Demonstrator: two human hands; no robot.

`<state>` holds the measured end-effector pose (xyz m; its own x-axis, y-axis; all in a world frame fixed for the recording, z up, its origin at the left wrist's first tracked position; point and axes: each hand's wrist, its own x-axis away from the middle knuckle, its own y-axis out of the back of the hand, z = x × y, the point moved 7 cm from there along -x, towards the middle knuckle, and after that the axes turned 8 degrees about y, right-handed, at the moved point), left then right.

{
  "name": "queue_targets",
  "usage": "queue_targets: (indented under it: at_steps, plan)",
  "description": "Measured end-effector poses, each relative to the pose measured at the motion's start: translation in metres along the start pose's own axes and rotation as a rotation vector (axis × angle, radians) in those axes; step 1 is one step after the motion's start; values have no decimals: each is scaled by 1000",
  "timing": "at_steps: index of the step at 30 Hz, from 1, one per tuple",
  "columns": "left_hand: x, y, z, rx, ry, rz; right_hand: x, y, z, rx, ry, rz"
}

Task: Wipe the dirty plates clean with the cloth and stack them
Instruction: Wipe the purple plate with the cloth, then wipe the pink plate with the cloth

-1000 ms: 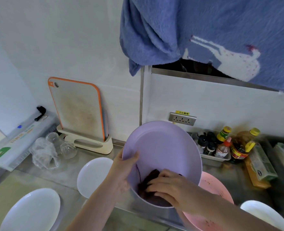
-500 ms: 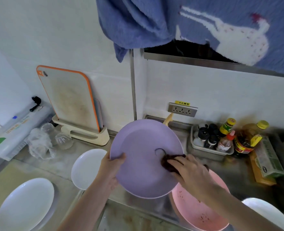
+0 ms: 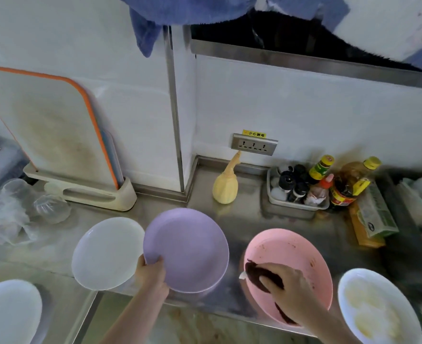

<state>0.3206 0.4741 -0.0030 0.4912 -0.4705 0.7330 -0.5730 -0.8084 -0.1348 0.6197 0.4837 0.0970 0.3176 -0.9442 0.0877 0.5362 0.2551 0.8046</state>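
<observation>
While the left hand [image 3: 153,271] grips the near-left rim of the purple plate [image 3: 187,249], thumb on top and fingers curled under the edge, the plate sits face up and roughly level above the steel surface [image 3: 242,219], its inside looking clean. Its left edge overlaps the rim of a white plate [image 3: 105,254] lying flat just beside it, and whether the two touch cannot be told. To the right, apart from the purple plate, a pink plate [image 3: 289,252] lies on the surface with dark brown specks scattered over its inside. The right hand [image 3: 287,281] is pressed down into that pink plate, its fingers [image 3: 269,281] closed over a dark reddish-brown cloth [image 3: 257,271] that sticks out toward the plate's left rim, with another strip of it trailing below the wrist. At the lower right corner another white plate [image 3: 378,306] carries pale yellowish smears. A further white plate [image 3: 9,314] sits at the lower left edge. Against the back wall stands an orange-rimmed cutting board [image 3: 53,130] in its holder, upright and leaning slightly, with clear glasses [image 3: 51,207] in front of it. A pale yellow squeeze bottle [image 3: 226,187] stands near the corner below a wall socket [image 3: 254,147], and a tray of sauce bottles [image 3: 316,187] sits to its right. A blue towel [image 3: 150,23] hangs from above.
</observation>
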Motion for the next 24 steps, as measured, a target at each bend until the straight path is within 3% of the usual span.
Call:
queue_targets:
  at_steps: [5, 11, 17, 20, 22, 24]
  plan:
    - [-22, -4, 10, -47, -8, -11, 0, 16, -27, -5, -177, -84]
    - [-35, 0, 17, -277, -24, -39, 6, 25, -42, -19, -278, -167]
    - [8, -8, 0, -715, -202, -98, 26, 30, -50, -27, -315, -167]
    - [52, -45, 32, -757, -287, 146, 41, 36, -62, -38, -349, -164]
    - [74, -71, 79, -802, -134, 321, 56, 42, -70, -66, -365, -168]
    - [91, -88, 126, -841, 37, 393, 73, 49, -82, -91, -373, -181]
